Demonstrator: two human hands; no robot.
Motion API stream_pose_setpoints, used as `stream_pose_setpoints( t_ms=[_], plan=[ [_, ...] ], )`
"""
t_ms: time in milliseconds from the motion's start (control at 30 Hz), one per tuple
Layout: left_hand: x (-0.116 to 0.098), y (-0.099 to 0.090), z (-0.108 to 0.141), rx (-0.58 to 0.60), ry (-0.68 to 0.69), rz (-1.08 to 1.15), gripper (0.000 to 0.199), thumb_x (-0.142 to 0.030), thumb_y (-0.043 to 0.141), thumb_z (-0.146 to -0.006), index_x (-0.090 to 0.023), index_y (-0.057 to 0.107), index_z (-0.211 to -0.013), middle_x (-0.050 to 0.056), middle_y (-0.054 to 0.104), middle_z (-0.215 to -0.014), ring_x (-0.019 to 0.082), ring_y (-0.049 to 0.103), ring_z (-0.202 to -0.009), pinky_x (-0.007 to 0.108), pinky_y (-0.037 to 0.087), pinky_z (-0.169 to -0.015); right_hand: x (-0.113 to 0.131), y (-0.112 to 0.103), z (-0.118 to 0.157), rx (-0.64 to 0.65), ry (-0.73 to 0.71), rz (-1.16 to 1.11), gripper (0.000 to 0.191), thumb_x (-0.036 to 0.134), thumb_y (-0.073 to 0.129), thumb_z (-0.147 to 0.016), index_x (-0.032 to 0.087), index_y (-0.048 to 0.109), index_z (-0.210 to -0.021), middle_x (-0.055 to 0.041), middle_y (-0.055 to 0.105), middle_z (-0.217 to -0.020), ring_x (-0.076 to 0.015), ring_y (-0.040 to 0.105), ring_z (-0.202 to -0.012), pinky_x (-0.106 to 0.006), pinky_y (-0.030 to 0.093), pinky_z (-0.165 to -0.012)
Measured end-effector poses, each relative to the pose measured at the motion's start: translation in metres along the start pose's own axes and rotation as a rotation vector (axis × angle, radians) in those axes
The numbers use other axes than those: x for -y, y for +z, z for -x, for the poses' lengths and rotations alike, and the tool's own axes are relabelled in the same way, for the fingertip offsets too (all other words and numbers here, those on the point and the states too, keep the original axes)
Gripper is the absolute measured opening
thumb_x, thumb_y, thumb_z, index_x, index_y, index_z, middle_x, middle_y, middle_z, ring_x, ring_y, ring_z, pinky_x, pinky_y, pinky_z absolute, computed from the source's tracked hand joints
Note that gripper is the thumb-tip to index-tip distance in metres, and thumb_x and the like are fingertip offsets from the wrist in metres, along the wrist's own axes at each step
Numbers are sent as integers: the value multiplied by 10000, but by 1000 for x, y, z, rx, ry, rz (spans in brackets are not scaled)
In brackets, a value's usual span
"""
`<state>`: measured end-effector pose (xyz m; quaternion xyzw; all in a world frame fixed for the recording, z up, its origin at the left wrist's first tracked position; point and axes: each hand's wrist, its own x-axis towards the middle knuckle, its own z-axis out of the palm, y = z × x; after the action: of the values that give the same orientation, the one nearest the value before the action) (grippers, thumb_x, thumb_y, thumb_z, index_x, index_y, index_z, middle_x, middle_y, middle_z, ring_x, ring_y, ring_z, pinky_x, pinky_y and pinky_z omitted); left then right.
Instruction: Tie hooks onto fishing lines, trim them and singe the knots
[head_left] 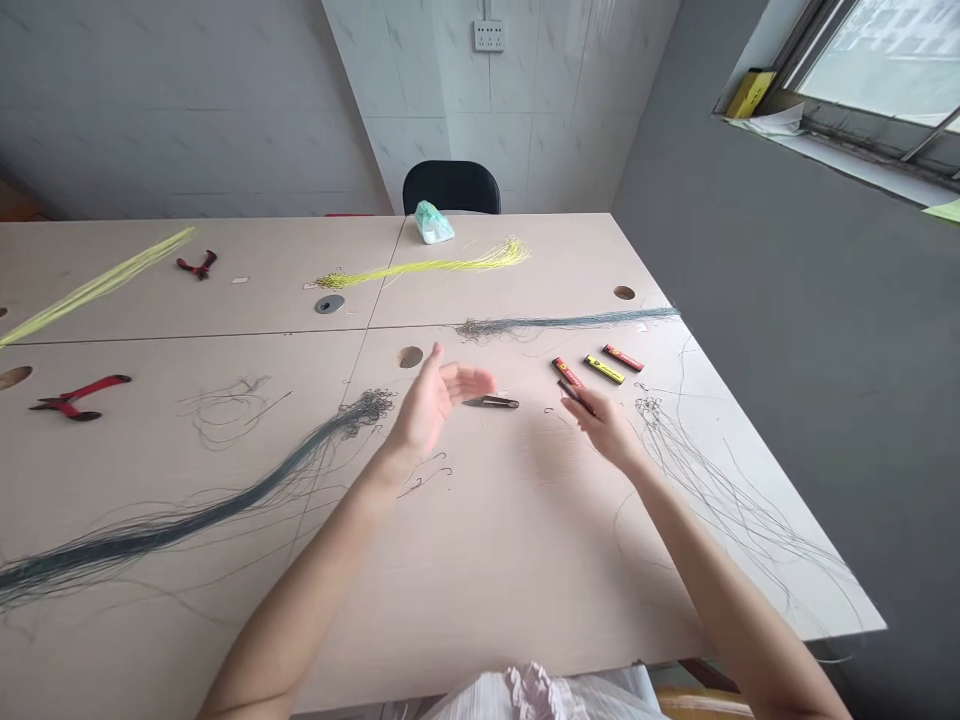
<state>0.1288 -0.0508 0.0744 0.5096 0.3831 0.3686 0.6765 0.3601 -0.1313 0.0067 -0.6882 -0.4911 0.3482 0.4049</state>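
My left hand [435, 400] is raised over the table with fingers stretched out and thumb up, holding nothing. A small slim dark metal tool [493, 402] lies just beyond its fingertips. My right hand [604, 425] is closed around a slim dark stick-like tool [566, 388]; most of it is hidden by the fingers. Beside that hand lie a red tube [568, 372], a yellow tube [604, 369] and another red tube [622, 357]. Left of my left hand runs a thick bundle of blue-grey lines [255, 490], its end a tangle of small hooks [367, 408].
Loose grey lines [720, 490] with hooks spread at the right. Another blue-grey bundle [570, 321] and yellow bundles [442, 265] lie farther back. Red-handled pliers [82, 397] rest at left. A plastic bag [433, 222] and black chair [451, 185] are at the far edge.
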Motion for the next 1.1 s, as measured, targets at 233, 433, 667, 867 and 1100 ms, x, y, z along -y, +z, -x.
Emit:
stream_pose_setpoints(
  t_ms=[233,433,667,867,1100],
  plan=[
    [25,10,4,121,-163,-52,654,-731,443,-833,-154,749,-803,140,760,-940,285,689,-987,442,451,-1027,-29,-57,-46,-353,43,262,385,391,509,-851,182,661,-1136,-159,639,-1062,-334,516,-1093,-462,392,-936],
    [38,10,4,130,-184,-40,628,-717,464,-833,-154,740,-793,119,752,-915,278,684,-962,446,453,-1014,-44,-98,-77,-450,125,407,332,308,603,-762,164,670,-1054,-141,692,-997,-326,516,-1096,-425,392,-917],
    [41,8,4,156,-192,-27,607,-702,474,-849,-160,741,-790,110,750,-893,269,687,-938,430,473,-983,-56,-111,-102,-406,203,443,304,406,702,-687,170,691,-877,-130,696,-916,-291,591,-932,-357,417,-760],
    [40,5,1,162,-190,-7,610,-704,489,-845,-150,741,-807,108,746,-898,265,682,-933,426,476,-976,-54,-114,-95,-358,189,438,281,380,684,-709,169,704,-894,-99,687,-889,-241,586,-838,-338,406,-722],
    [38,2,1,165,-194,-12,622,-710,485,-844,-143,740,-825,101,746,-907,251,678,-937,405,478,-969,-31,-101,-80,-415,122,431,299,395,584,-801,160,688,-955,-147,649,-1049,-291,542,-1020,-383,413,-812]
  ],
)
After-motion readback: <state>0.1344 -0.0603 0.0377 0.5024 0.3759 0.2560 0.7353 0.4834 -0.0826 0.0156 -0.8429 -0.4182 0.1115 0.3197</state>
